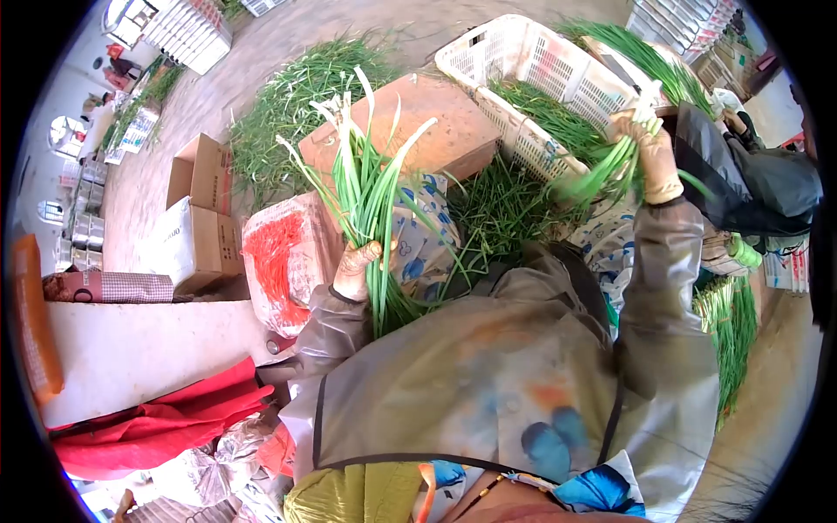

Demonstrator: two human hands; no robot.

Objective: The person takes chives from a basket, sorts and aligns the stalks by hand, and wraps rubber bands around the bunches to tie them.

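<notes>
My left hand (356, 268), in a pale glove, is closed around a bunch of long green stalks (370, 196), their whitish ends fanned upward over a worn brown board (427, 122). Raised at the right, my right hand (647, 155) grips a second green bunch (610, 170) by its pale ends; its leafy part hangs to the left and is blurred. Loose greens (501, 205) lie between the two hands, in front of my lap. A white plastic crate (558, 65) with greens inside stands just beyond my right hand.
Red ties (277, 261) lie on a package beside my left hand. An open cardboard box (205, 209) stands farther left. A pile of greens (296, 105) covers floor behind the board. At the right, a person in dark clothing (750, 174) sits close to my right arm.
</notes>
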